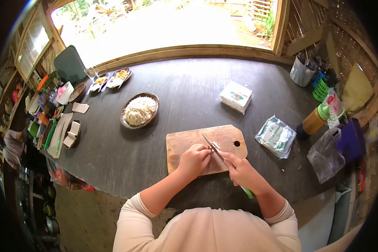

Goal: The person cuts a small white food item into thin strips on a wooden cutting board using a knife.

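My right hand [240, 169] is wrapped round a knife [214, 147] with a green handle. The blade points away from me and slants to the left over a wooden cutting board [185, 143]. Curled fingers of my left hand [195, 159] press down on the board just left of the blade. What they hold is mostly hidden. Small white slices [216, 145] lie beside the blade, on its right. Beyond the board to the left stands a brown bowl [123, 122] heaped with white shredded food [139, 111].
Right of the board lie a white and green packet [276, 136] and a stack of wrapped white packs [236, 96]. A bottle [313, 122], a clear plastic bag [326, 155] and a purple container [352, 138] line the right edge. Two plates of food [119, 77] sit back left.
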Demonstrator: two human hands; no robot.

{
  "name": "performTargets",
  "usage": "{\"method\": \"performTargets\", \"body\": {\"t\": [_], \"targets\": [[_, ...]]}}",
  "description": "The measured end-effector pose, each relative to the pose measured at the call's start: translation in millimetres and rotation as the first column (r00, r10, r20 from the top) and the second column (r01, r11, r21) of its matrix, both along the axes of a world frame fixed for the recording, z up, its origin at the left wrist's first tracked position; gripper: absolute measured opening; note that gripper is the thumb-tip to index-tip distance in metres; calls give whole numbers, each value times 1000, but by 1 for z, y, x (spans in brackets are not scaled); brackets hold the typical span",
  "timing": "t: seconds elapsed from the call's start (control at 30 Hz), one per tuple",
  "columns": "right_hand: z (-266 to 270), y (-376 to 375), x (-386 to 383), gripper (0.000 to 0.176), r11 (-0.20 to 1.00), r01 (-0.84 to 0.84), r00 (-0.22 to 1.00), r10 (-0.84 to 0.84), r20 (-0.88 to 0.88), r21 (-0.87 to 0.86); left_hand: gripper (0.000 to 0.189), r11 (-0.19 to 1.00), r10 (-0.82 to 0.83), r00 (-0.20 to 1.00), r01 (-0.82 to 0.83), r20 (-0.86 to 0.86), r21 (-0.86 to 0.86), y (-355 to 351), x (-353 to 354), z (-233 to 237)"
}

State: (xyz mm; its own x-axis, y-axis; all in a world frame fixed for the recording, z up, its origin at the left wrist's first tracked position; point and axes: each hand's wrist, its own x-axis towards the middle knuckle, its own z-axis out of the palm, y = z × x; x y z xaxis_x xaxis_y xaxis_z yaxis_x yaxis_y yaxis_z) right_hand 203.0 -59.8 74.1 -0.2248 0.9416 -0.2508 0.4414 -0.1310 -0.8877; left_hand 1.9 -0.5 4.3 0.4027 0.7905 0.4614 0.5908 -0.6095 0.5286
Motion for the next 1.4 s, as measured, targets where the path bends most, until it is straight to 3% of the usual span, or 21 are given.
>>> {"method": "performTargets", "body": {"t": [0.37, 0.5, 0.57, 0.8, 0.87, 1.2, 1.3, 1.4], "targets": [[-9, -1, -2, 34, 993, -43, 995, 33, 90, 114, 11, 1000, 5, 1000, -5, -22, -4, 0, 0, 0], [-13, 1, -3, 34, 998, -32, 996, 27, 86, 58, 11, 1000, 0, 999, -1, -40, -16, 1, 1, 3], [-31, 5, -4, 33, 973, -43, 995, 22, 92, 226, 11, 1000, 10, 999, -10, -44, 2, 2, 1, 3], [-30, 11, -11, 27, 942, -24, 994, -14, 112, 334, 12, 1000, 13, 998, -13, -65, 5, 1, 3, 4], [-11, 10, -9, 29, 996, -7, 996, 0, 85, 84, 12, 999, 33, 998, -33, -60, 12, -1, 3, 3], [-14, 2, -2, 32, 993, -33, 998, 27, 64, 110, 11, 998, 57, 997, -56, -51, 9, -3, 3, 3], [-21, 4, -1, 32, 974, -53, 996, 37, 76, 221, 11, 998, 56, 997, -57, -45, 0, -3, 3, 2], [-4, 2, -2, 33, 996, -42, 997, 38, 61, 74, 12, 999, 52, 998, -53, -41, -5, -2, 2, 1]]}}
